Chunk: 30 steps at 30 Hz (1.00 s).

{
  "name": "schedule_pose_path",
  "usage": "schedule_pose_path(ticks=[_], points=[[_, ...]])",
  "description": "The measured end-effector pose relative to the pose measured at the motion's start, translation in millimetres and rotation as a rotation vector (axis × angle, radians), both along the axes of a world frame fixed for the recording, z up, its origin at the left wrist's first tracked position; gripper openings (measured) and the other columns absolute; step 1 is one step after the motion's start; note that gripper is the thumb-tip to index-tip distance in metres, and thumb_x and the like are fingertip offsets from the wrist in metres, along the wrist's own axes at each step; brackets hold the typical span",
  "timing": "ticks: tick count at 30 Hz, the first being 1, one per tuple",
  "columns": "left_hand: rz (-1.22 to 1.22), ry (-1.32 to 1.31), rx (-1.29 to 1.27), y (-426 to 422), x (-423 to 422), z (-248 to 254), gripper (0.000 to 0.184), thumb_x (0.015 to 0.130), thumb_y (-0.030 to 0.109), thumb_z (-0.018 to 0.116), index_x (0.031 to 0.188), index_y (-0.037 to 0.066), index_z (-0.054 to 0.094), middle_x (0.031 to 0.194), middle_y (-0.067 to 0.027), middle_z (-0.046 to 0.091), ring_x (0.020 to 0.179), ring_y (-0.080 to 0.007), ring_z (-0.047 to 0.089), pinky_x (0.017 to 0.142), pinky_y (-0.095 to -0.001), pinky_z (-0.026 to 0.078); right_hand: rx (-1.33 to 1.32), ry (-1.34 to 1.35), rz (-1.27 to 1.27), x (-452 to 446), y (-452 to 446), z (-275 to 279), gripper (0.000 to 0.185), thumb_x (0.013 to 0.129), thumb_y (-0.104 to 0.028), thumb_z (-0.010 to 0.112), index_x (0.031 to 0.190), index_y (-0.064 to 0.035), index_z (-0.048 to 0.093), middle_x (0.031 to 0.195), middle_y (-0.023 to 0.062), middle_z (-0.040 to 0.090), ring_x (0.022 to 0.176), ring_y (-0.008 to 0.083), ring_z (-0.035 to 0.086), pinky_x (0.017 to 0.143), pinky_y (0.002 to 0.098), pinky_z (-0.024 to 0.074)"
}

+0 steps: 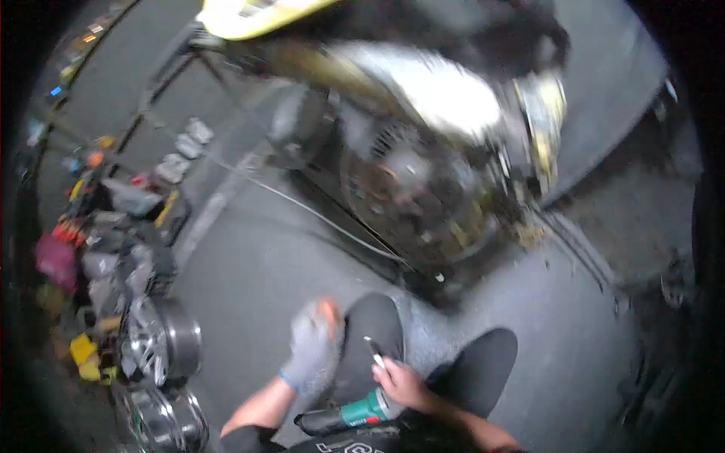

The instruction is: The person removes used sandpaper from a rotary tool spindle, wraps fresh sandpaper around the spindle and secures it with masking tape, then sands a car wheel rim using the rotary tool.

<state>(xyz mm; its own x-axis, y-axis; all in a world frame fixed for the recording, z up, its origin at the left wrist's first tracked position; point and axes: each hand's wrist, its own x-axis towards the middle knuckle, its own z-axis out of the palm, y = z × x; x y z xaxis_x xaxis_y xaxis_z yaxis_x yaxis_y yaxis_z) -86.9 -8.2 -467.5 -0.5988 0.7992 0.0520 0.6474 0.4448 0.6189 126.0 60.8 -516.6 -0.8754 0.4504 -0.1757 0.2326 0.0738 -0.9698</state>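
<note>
My left hand, in a grey glove, is beside my knee. Its fingers look curled in, with an orange patch at their tips; blur hides whether that is an object or part of the glove. Bare, my right hand grips a slim tool with a dark tip and a pale section, pointing up and away from me. Across my lap, just below that hand, lies a green and black power tool. Its head end is partly covered by my right hand and clothing.
Ahead is a vehicle's wheel hub and brake area beneath a yellow body panel. A pale cable runs across the grey floor. On the left stand metal wheel rims and piled bags and tools.
</note>
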Motion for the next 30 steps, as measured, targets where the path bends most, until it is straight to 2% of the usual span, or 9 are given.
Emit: schedule_pose_path(ticks=[1, 2, 7, 12, 15, 17, 19, 25, 30], points=[[-0.19, 0.297, -0.289, -35.7, 32.7, 31.4, 0.022, 0.092, 0.023, 0.053, 0.096, 0.002, 0.059, 0.09, -0.0154, 0.063, 0.081, -0.0295, 0.061, 0.071, -0.0404, 0.048, 0.037, -0.046, 0.064, 8.7, -0.9, 12.9, 0.021, 0.093, -0.024, 0.056, 0.094, -0.0027, 0.052, 0.066, 0.0163, 0.06, 0.06, 0.0385, 0.059, 0.054, 0.0441, 0.0463], [0.016, -0.61, -0.444, -65.3, 47.8, 56.8, 0.035, 0.088, 0.034, 0.058, 0.1, 0.001, 0.057, 0.096, -0.0213, 0.062, 0.087, -0.0358, 0.061, 0.076, -0.0425, 0.049, -0.061, -0.063, 0.046, 16.7, -3.0, 31.8, 0.022, 0.092, -0.024, 0.057, 0.092, -0.0028, 0.053, 0.066, 0.0163, 0.059, 0.059, 0.0389, 0.058, 0.053, 0.0446, 0.046], [-0.169, -0.411, -0.533, -136.0, 94.9, 232.7, 0.07, 0.074, 0.052, 0.069, 0.121, 0.003, 0.053, 0.111, -0.0247, 0.058, 0.101, -0.0418, 0.057, 0.084, -0.0471, 0.047, -0.241, -0.26, -0.03, 18.3, -30.4, 151.8, 0.028, 0.098, -0.031, 0.048, 0.1, -0.0051, 0.059, 0.071, 0.0104, 0.062, 0.058, 0.0208, 0.059, 0.056, 0.0316, 0.0468], [-0.24, -0.48, -0.666, -160.3, 91.1, 317.8, 0.072, 0.069, 0.054, 0.072, 0.119, 0.005, 0.055, 0.101, -0.0221, 0.063, 0.094, -0.0394, 0.061, 0.081, -0.0461, 0.049, 0.213, -0.185, 0.032, -22.8, -31.4, 286.3, 0.033, 0.094, -0.035, 0.05, 0.096, -0.0031, 0.059, 0.084, 0.0265, 0.062, 0.081, 0.0457, 0.059, 0.068, 0.0488, 0.0457], [-0.093, -0.41, -0.353, -145.1, 79.4, 392.5, 0.072, 0.07, 0.05, 0.073, 0.126, 0.01, 0.05, 0.107, -0.0235, 0.062, 0.095, -0.04, 0.061, 0.08, -0.0463, 0.049, 0.432, -0.088, 0.17, -58.5, -2.2, 377.6, 0.028, 0.092, -0.031, 0.055, 0.094, -0.0038, 0.06, 0.085, 0.0287, 0.06, 0.08, 0.0427, 0.061, 0.068, 0.0502, 0.0457], [-0.117, -0.525, -0.315, -130.3, 61.6, 426.4, 0.058, 0.086, 0.048, 0.059, 0.12, 0.0, 0.055, 0.101, -0.0211, 0.062, 0.091, -0.0355, 0.062, 0.083, -0.0428, 0.049, 0.734, 0.28, 0.272, -93.9, 15.2, 444.2, 0.017, 0.086, -0.02, 0.061, 0.08, -0.0046, 0.055, 0.063, 0.016, 0.055, 0.055, 0.0376, 0.056, 0.051, 0.0451, 0.0454], [0.045, -0.368, 0.171, -132.9, 54.7, 431.5, 0.06, 0.087, 0.044, 0.062, 0.129, 0.002, 0.051, 0.108, -0.0162, 0.063, 0.093, -0.0312, 0.063, 0.083, -0.0394, 0.05, 0.909, 0.324, 0.415, -118.2, 20.6, 521.4, 0.016, 0.084, -0.02, 0.062, 0.078, -0.0067, 0.054, 0.061, 0.0142, 0.055, 0.054, 0.035, 0.057, 0.049, 0.0447, 0.0453], [0.002, -0.909, 1.316, -95.2, 0.8, 549.7, 0.041, 0.088, 0.022, 0.066, 0.12, -0.003, 0.058, 0.111, -0.0085, 0.063, 0.089, -0.0156, 0.059, 0.08, -0.0306, 0.049, 1.253, 0.214, 0.633, -159.3, -5.3, 637.3, 0.021, 0.082, -0.024, 0.065, 0.087, -0.0049, 0.058, 0.069, 0.0114, 0.062, 0.065, 0.0293, 0.063, 0.062, 0.0424, 0.0457], [-0.182, -0.514, 1.309, -92.5, -41.8, 578.6, 0.028, 0.085, 0.021, 0.063, 0.102, 0.0, 0.066, 0.113, -0.0155, 0.062, 0.09, -0.0163, 0.061, 0.071, -0.0241, 0.05, 1.098, 0.347, 0.611, -189.4, -18.2, 677.9, 0.025, 0.088, -0.027, 0.058, 0.09, -0.0019, 0.058, 0.067, 0.0179, 0.061, 0.064, 0.0372, 0.063, 0.06, 0.0462, 0.0498]])
